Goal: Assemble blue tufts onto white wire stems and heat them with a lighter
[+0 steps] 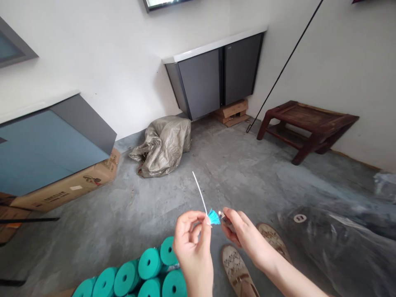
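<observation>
Teal rolls point(148, 274) are stacked at the bottom edge, closest of all, just left of the left hand point(193, 247). That left hand is raised with thumb and forefinger pinched shut on a white strip point(199, 192), which rises up and to the left from the fingertips; the other fingers are curled loosely into the palm. A frayed teal tuft point(213, 216) is seen sticking out right at the pinch, on the hand's right side. Just right of the tuft, the right hand point(241, 233) is closed around a small lighter point(227, 222), thumb on top, and a tiny flame point(220, 213) is seen at its tip, almost touching the teal fringe. Below the hands, two patterned shoes point(236, 270) are planted on the grey concrete floor point(247, 173). To the right of the hands a dark plastic-wrapped bundle point(340, 243) is spread over the floor. Beyond the hands and to the left, a cardboard box point(68, 187) is lying under a blue-grey panel point(43, 148). Farther off, beyond the strip, a crumpled grey sack point(163, 144) is slumped near the wall. Behind the sack a grey cabinet point(216, 78) with a white top is set on wooden blocks point(232, 112). To the cabinet's right a dark wooden bench point(306, 123) is standing by the wall, and a thin black rod point(284, 66) is leaned between cabinet and bench.
</observation>
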Motion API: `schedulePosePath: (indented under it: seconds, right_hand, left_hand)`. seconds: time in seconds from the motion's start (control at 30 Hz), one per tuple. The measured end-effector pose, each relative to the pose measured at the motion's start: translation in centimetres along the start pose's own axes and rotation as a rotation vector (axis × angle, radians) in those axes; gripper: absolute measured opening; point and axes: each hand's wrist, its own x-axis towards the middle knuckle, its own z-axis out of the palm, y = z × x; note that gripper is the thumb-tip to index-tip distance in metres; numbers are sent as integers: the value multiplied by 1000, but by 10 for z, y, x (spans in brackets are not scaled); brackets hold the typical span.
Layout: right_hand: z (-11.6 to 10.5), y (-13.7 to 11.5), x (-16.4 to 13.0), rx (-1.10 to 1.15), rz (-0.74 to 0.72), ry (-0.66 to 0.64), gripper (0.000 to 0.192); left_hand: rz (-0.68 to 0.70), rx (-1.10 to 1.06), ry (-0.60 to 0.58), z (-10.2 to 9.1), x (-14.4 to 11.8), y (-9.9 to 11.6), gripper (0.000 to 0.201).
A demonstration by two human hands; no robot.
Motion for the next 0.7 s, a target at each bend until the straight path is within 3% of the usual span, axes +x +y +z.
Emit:
schedulePosePath:
  seconds: [0.7]
  right_hand:
    - [4,-1,-5,4,39,0,47]
  left_hand:
    - [-7,4,23,-4,1,0,25]
